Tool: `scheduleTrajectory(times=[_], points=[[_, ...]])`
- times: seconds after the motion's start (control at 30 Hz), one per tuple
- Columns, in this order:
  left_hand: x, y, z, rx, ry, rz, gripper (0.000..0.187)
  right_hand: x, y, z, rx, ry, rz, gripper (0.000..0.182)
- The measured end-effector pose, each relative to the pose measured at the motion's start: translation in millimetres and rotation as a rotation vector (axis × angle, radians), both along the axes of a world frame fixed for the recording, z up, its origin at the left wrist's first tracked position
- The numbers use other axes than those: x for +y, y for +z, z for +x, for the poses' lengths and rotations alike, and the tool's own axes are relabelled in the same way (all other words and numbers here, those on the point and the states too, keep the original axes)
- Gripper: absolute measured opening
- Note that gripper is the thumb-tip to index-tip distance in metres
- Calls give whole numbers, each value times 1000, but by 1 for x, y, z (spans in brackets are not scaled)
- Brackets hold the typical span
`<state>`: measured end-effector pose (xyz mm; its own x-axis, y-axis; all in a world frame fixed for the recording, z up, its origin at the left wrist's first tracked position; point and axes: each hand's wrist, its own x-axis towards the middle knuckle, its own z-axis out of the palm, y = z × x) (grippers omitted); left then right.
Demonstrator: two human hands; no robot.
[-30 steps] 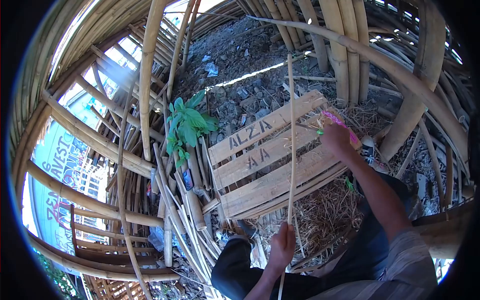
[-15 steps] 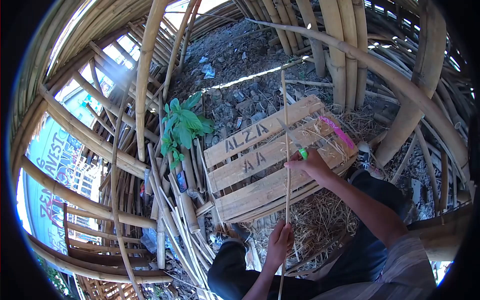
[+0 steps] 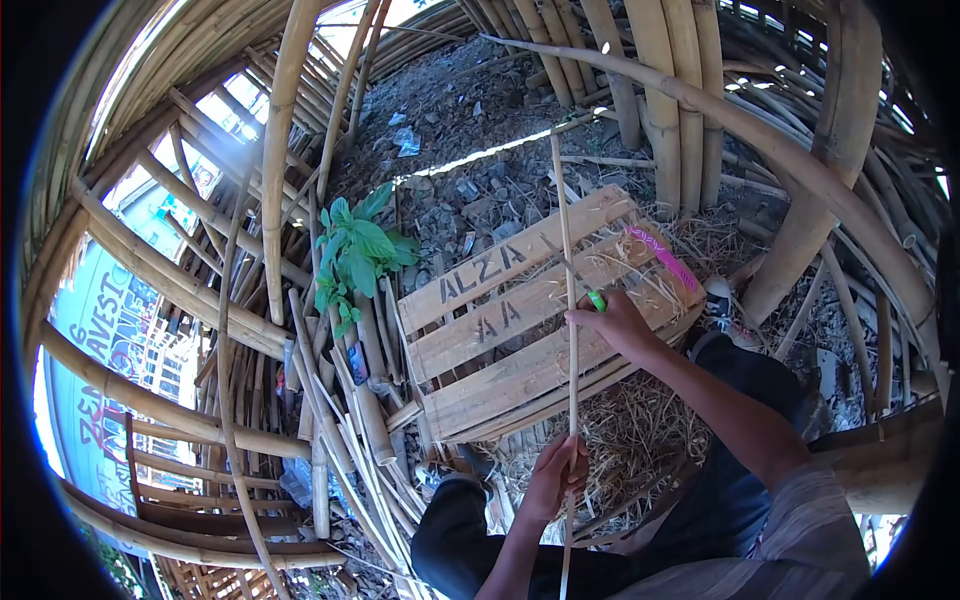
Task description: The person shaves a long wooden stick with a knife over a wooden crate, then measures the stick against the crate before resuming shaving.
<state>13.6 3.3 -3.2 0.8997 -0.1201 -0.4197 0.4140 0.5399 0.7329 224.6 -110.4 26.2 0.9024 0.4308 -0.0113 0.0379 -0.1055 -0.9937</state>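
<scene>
A long, thin bamboo strip [image 3: 571, 375] stands nearly upright in front of me, reaching past the slatted wooden crate [image 3: 480, 372]. My left hand [image 3: 552, 480] is closed around its lower part, above my lap. Higher up, my right hand [image 3: 615, 325] is closed on a knife with a green handle [image 3: 597, 299]. The right fingertips also touch the strip. The knife's thin blade points up and left, crossing at the strip, and is hard to make out. Black letters mark the crate's top slats, and wood shavings lie on its right side.
Curly shavings [image 3: 630, 440] cover the ground below the crate. Left of it are a leafy green plant [image 3: 358, 250] and several loose bamboo strips [image 3: 372, 490]. Thick bamboo poles [image 3: 695, 120] stand at the back right. A bamboo lattice [image 3: 180, 400] borders the left side.
The whole view has shifted slightly left. The right hand with the knife stays high on the strip, its blade now seen more edge-on. Both hands keep their holds.
</scene>
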Motion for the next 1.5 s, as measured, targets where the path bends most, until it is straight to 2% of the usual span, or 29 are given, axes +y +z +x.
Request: scheduleTrajectory(times=[0.2,0.3,0.43,0.53,0.6,0.67,0.83,0.97,1.03,1.07,1.13,1.17,1.23,1.37,1.5], points=[[-2,5,-2,47,-73,-60,28,-3,5,3,10,-26,43,23],[-2,5,-2,54,-132,-97,28,-6,5,9,197,-44,231,20],[-2,7,-3,51,-131,-72,28,-6,4,9,256,-27,273,16],[2,6,-2,67,-46,-73,26,1,-9,2,253,-23,216,21],[8,0,-1,36,-24,-79,26,10,-29,-9,143,54,82,25],[14,-3,0,10,68,-95,26,20,-37,-28,140,83,53,30],[21,-2,2,5,159,-75,24,38,-53,-64,-79,210,-75,37],[16,1,2,30,157,-87,24,36,-51,-56,55,227,-69,35],[13,1,1,56,75,-144,26,31,-51,-41,317,232,84,29],[10,3,0,57,72,-146,26,29,-51,-35,318,228,82,29],[3,9,-1,94,21,-136,27,22,-38,-23,481,90,262,23],[2,8,-2,78,-8,-127,26,19,-33,-17,481,89,261,23],[-2,11,-3,94,-29,-92,26,12,-26,-3,448,-112,372,21],[-2,10,-5,128,-68,-7,23,-3,-23,22,448,-178,518,21],[3,5,-8,73,-37,-1,21,-3,-20,17,435,-171,484,19]])
